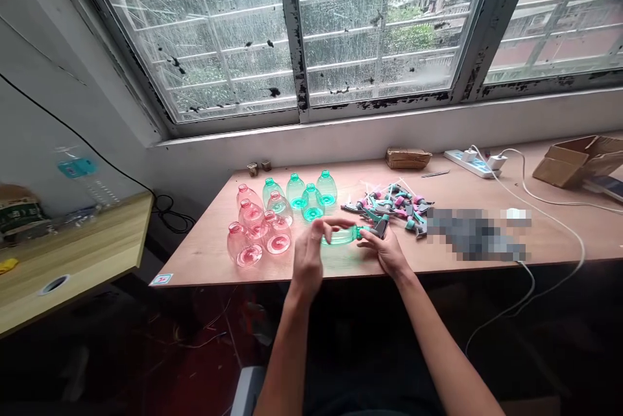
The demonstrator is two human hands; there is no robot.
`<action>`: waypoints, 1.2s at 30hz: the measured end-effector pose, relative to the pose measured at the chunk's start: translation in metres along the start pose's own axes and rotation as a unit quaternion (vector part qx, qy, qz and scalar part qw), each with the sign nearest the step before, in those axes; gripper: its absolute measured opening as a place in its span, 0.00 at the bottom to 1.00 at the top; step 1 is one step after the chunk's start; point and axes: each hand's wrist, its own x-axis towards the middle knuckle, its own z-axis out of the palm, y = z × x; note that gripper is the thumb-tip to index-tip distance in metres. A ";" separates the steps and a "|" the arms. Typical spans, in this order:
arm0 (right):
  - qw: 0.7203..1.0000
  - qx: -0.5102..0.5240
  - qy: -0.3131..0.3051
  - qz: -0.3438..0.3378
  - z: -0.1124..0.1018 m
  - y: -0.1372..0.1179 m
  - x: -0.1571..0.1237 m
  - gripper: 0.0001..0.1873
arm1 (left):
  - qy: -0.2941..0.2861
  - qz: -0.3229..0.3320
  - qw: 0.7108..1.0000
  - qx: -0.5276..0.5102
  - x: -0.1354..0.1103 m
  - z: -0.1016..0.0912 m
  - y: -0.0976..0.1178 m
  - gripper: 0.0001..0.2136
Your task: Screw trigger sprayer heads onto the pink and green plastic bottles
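Above the table's front edge, a clear green spray bottle (341, 236) lies tilted on its side, neck to the right. My left hand (307, 257) is closed around its body at the base end. At the neck sits a dark grey and green trigger spray head (380, 228), with the fingers of my right hand (388, 252) closed on it. How far the head is screwed on cannot be made out. Behind lies a pile of loose spray heads (396, 205) with thin tubes. To the left stand several green bottles (312, 203) and several clear red bottles (244, 246), all upright and without heads.
The wooden table (204, 254) runs along a window. At the back are a brown packet (407, 158), a white power strip (474, 163) with cables and an open cardboard box (579, 159). A blurred grey object (472, 234) lies right of the pile. Another table (111, 241) stands left.
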 end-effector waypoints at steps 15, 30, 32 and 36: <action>0.999 0.049 0.015 -0.009 -0.010 -0.007 -0.002 0.20 | 0.009 -0.066 0.996 -0.061 0.043 0.015 -0.074 0.34; 0.998 0.003 -0.047 0.047 -0.008 -0.015 -0.004 0.22 | -0.139 -0.070 0.984 -0.083 0.039 -0.016 -0.059 0.49; 0.996 -0.016 -0.057 0.059 -0.006 -0.015 -0.005 0.23 | -0.137 -0.072 0.985 -0.073 0.039 -0.021 -0.060 0.51; 0.996 -0.027 -0.057 0.061 -0.006 -0.013 -0.007 0.23 | -0.137 -0.081 0.985 -0.061 0.037 -0.022 -0.062 0.55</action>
